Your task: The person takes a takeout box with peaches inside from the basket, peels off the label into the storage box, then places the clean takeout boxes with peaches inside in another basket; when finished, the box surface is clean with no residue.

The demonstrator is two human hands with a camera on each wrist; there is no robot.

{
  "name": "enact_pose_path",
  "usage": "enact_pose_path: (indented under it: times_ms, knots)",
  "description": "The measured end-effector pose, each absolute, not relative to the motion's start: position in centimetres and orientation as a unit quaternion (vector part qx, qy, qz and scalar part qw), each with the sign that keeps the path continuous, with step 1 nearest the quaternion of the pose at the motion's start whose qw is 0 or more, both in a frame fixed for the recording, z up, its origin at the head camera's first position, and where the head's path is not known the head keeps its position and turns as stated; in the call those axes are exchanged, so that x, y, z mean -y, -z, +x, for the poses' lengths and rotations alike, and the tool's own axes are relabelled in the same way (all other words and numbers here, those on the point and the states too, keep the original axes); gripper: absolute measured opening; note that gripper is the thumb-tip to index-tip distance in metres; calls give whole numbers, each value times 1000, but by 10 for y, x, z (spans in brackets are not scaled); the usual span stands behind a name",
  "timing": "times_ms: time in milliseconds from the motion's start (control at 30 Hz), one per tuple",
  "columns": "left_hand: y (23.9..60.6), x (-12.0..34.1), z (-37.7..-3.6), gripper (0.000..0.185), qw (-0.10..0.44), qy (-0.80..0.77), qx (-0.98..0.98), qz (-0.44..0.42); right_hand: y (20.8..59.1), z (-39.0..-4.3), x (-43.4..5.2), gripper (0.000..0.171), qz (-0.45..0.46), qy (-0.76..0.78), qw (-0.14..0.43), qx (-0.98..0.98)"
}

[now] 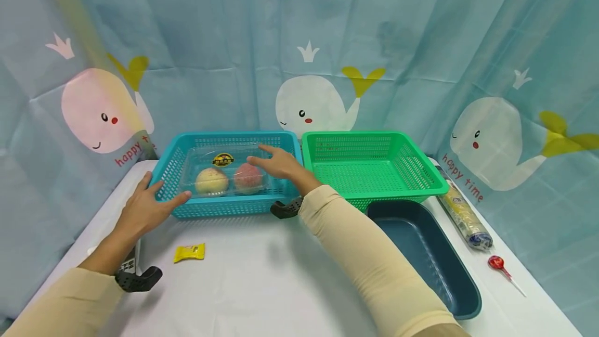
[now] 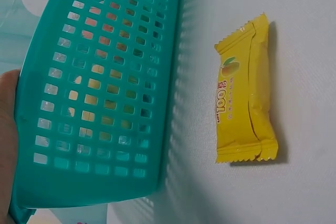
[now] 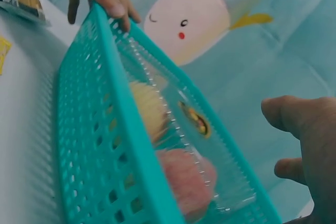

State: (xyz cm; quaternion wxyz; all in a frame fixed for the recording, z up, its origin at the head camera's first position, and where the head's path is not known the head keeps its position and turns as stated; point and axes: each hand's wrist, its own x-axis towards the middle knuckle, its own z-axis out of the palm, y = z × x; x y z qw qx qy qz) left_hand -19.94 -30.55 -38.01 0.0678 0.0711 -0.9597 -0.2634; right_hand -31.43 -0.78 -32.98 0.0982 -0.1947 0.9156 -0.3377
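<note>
A clear plastic box [image 1: 196, 161] lies in the blue basket [image 1: 224, 208], with a round black-and-gold label on its lid. Through it show two peach-like fruits, a pale yellow one [image 1: 212, 181] and a pinkish red one [image 1: 248, 178]. My left hand [image 1: 145, 207] is at the basket's left front corner, fingers spread and fingertips right at the rim. Over the box's right end reaches my right hand [image 1: 280, 164], its fingers extended and nothing held between them; the right wrist view shows its thumb and finger [image 3: 289, 116] apart.
A yellow wrapped candy [image 2: 244, 93] lies in front of the blue basket. To the right stand a green basket [image 1: 374, 196] and a dark blue tray [image 1: 449, 254]. A long clear-wrapped package [image 1: 463, 215] and a red lollipop [image 1: 497, 262] lie along the right edge. Behind hangs a whale-print curtain [image 1: 210, 30].
</note>
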Motion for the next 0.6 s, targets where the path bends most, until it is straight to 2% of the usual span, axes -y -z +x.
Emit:
enact_pose_path:
  times_ms: [367, 600]
  knots:
    - [380, 305, -198, 103, 69, 266, 959, 75, 349, -320, 22, 72, -173, 329, 136, -918]
    - [381, 304, -198, 103, 68, 266, 958, 79, 356, -321, 25, 62, -155, 358, 167, -905]
